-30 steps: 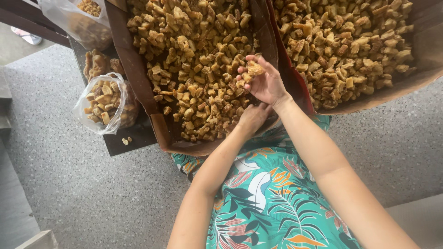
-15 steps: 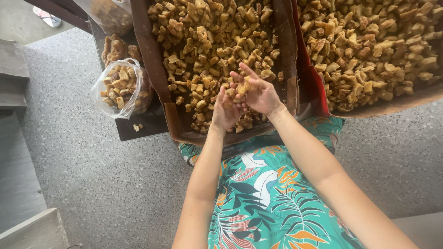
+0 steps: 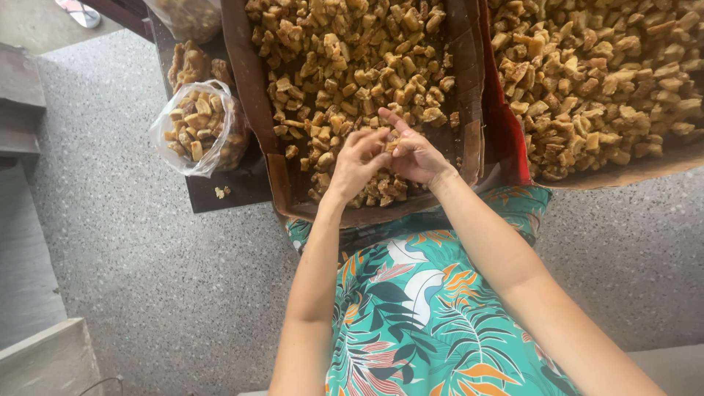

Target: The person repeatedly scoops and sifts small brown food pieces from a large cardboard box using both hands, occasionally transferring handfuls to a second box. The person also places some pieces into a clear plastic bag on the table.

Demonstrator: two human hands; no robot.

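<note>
Both hands meet over the near end of a brown cardboard tray (image 3: 253,110) heaped with golden-brown fried chunks (image 3: 345,66). My left hand (image 3: 357,163) has its fingers curled against my right hand (image 3: 412,154), and a small chunk (image 3: 391,145) is pinched between the fingertips of both. More chunks lie loose under my wrists near the tray's front lip. My forearms reach out above a lap in green leaf-patterned cloth (image 3: 418,308).
A second tray (image 3: 631,172) of the same chunks sits to the right, with a red edge (image 3: 506,125) between the trays. A clear plastic bag (image 3: 198,128) of chunks rests on a dark low board (image 3: 227,187) at left. Speckled grey floor surrounds; a concrete step (image 3: 44,359) at lower left.
My left hand rose from the tray's front lip to meet my right hand, which drew back toward me with a chunk. The view shifted so the trays sit further right.
</note>
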